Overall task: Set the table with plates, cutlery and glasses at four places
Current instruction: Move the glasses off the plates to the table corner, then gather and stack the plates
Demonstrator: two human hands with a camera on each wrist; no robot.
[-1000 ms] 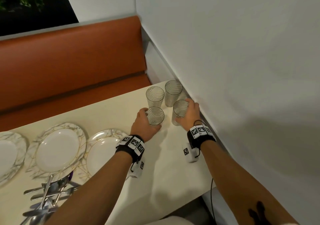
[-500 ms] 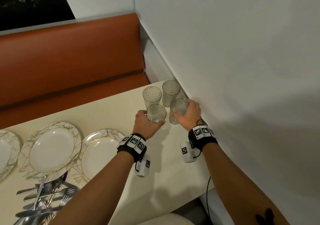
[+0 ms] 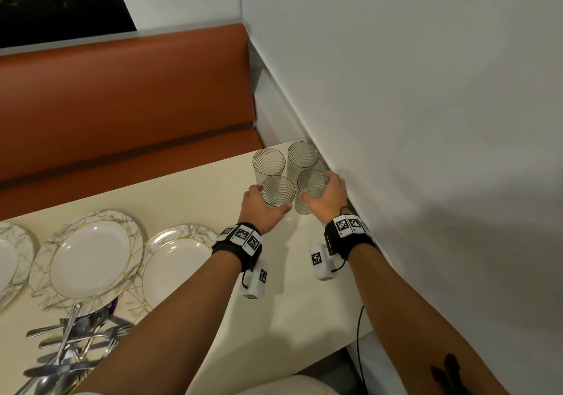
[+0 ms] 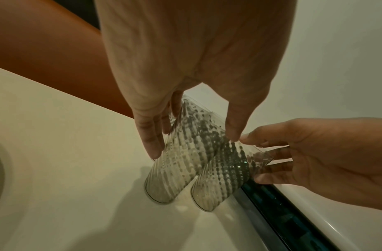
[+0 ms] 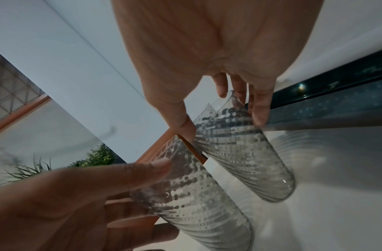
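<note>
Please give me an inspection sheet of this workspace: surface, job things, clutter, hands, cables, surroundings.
Surface: cream table, pushed against the wall.
Job's things: four ribbed glasses in the far corner; three gold-veined plates in a row; cutlery pile at the near edge, unsorted.
Clutter: nothing seen.
Hands: left hand grips the near left glass; right hand grips the near right glass. Far left glass and far right glass stand untouched.
Cables: black cable hangs past the table's near right corner.
Surroundings: orange bench behind the table, white wall on the right, dark window.
</note>
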